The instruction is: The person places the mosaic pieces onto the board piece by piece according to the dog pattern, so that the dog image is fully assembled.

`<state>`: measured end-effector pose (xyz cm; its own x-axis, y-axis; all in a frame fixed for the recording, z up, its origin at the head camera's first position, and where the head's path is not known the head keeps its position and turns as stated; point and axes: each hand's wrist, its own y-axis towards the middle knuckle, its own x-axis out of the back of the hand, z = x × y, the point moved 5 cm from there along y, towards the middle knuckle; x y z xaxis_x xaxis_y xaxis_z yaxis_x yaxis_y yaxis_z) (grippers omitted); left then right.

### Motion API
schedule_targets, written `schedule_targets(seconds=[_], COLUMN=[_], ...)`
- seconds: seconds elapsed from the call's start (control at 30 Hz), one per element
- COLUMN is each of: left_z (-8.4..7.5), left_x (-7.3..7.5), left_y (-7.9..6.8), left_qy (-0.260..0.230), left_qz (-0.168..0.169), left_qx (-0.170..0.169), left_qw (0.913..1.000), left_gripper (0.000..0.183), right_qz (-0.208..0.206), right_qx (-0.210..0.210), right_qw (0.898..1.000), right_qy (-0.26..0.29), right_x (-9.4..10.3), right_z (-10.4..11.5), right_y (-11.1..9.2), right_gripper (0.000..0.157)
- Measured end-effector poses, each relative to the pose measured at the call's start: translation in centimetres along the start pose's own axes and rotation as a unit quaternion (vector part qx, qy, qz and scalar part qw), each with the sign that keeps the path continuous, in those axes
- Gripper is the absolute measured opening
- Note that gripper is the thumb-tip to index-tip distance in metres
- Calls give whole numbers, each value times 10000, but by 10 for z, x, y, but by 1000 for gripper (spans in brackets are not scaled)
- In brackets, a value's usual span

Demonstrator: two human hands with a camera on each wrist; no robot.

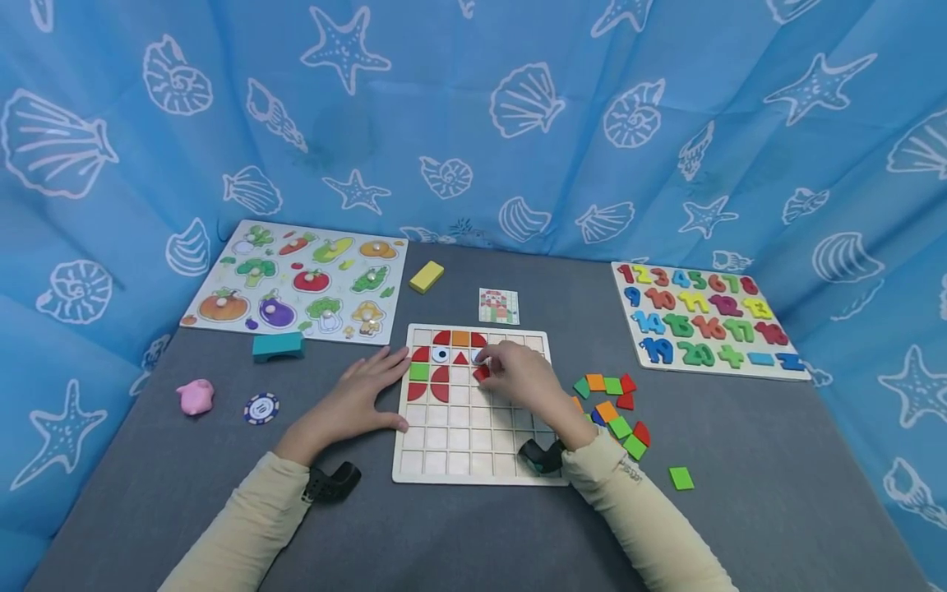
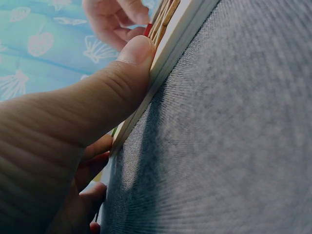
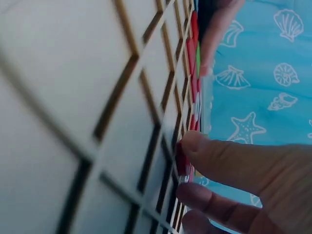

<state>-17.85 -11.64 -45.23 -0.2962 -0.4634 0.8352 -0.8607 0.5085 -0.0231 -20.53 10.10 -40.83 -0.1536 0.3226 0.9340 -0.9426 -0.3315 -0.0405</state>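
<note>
A white wooden grid board (image 1: 459, 440) lies in front of me, its top left cells filled with red, green and orange tiles and a round eye tile (image 1: 440, 354). My right hand (image 1: 521, 380) pinches a red tile (image 1: 482, 373) between thumb and fingers, low over the cells right of a small red triangle (image 1: 460, 358). In the right wrist view the red tile (image 3: 182, 158) is right at the grid, under the thumb tip. With fingers spread, my left hand (image 1: 355, 395) rests along the board's left edge. Its thumb (image 2: 129, 63) touches the board's rim in the left wrist view.
Loose coloured tiles (image 1: 620, 427) lie right of the board, one green tile (image 1: 681, 478) apart. Behind stand a pattern card (image 1: 499, 306), a yellow block (image 1: 426, 277), a vegetable puzzle (image 1: 296, 279) and a number puzzle (image 1: 703, 321). A teal block (image 1: 278, 347), pink pig (image 1: 196, 397) and chip (image 1: 262, 409) sit left.
</note>
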Motion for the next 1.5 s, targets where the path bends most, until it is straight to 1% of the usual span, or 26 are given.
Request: schedule_targets(seconds=[0.07, 0.13, 0.4, 0.5, 0.6, 0.87, 0.93, 1.0, 1.13, 1.2, 1.27, 1.37, 1.5], left_z=[0, 0, 0, 0, 0, 2, 1, 1, 1, 1, 1, 1, 1], left_x=[1, 1, 1, 1, 2, 2, 2, 2, 2, 1, 0, 0, 0], left_y=[0, -1, -1, -1, -1, -2, -1, -1, 0, 0, 0, 0, 0], left_qy=[-23, -35, -10, 4, -8, -4, -12, -15, -13, 1, -3, 3, -20], left_qz=[-13, -18, -11, 1, 8, -24, -24, -36, -35, -34, -27, -16, 0], left_qx=[2, -1, 19, 14, 26, 8, -7, -28, -45, -53, -47, -48, -39], left_qw=[10000, 10000, 10000, 10000, 10000, 10000, 10000, 10000, 10000, 10000, 10000, 10000, 10000], left_gripper=[96, 96, 97, 97, 97, 96, 96, 96, 95, 96, 96, 97, 97], right_qz=[40, 55, -63, 23, 187, 482, 512, 536, 594, 685, 794, 1011, 1108], right_qx=[227, 327, 356, 300, 274, 476, 495, 531, 752, 893, 988, 1026, 1188], right_qw=[9997, 9994, 9986, 9985, 9982, 9950, 9952, 9960, 9950, 9909, 9868, 9826, 9818], right_qy=[-40, -125, -378, -456, -508, -729, -669, -486, 296, 744, 1009, 1169, 978], right_x=[-1, -2, -1, -2, -4, -5, -4, -2, 2, 4, 6, 6, 1], right_z=[1, 2, 10, 11, 11, 12, 12, 12, 7, 4, 2, 1, 5], right_y=[0, 0, 5, 6, 9, 15, 14, 13, 14, 16, 18, 21, 24], right_gripper=[19, 18, 13, 11, 15, 21, 21, 19, 10, 10, 12, 15, 12])
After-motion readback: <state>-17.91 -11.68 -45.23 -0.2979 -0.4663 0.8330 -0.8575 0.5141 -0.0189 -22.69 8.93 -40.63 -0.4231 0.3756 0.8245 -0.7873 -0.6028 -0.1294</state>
